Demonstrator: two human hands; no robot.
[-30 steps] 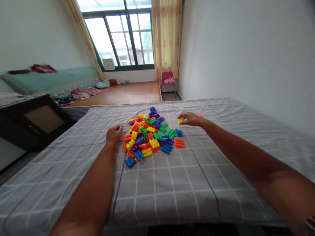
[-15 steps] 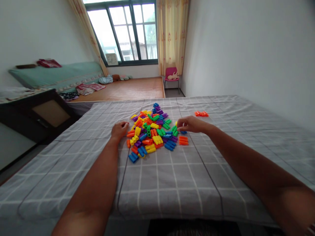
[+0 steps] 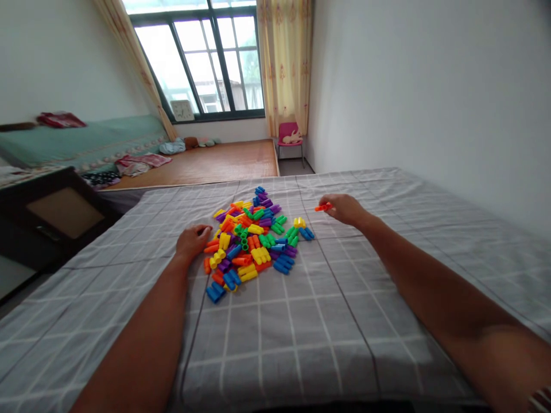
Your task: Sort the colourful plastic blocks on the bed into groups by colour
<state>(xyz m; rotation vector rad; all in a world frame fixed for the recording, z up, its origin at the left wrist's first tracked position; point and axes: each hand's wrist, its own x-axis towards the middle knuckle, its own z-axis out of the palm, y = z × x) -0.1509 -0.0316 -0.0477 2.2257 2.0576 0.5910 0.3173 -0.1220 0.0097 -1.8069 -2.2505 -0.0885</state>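
Observation:
A spread pile of connecting plastic blocks [image 3: 244, 240], shaped like joined tubes in orange, yellow, green, blue and purple, lies on a grey checked sheet [image 3: 275, 338]. My right hand [image 3: 344, 209] is over the sheet beyond the pile's right side, its fingers pinched on an orange block [image 3: 323, 207]. At the pile's left edge rests my left hand [image 3: 192, 242], fingers loosely curled in and no block visible in them. Nearest the right hand in the pile are a yellow block [image 3: 299, 222] and a blue block [image 3: 306, 233].
A white wall [image 3: 422, 86] runs along the right side. Beyond the sheet stand a low wooden bed [image 3: 224, 160], a pink chair [image 3: 289, 131] with a soft toy, and a window with curtains. A dark cabinet [image 3: 64, 209] is at the left.
My right hand has left the pile's right edge, taken up the orange block lying there and moved it away from me. The left hand stays beside the pile. The view has shifted slightly right.

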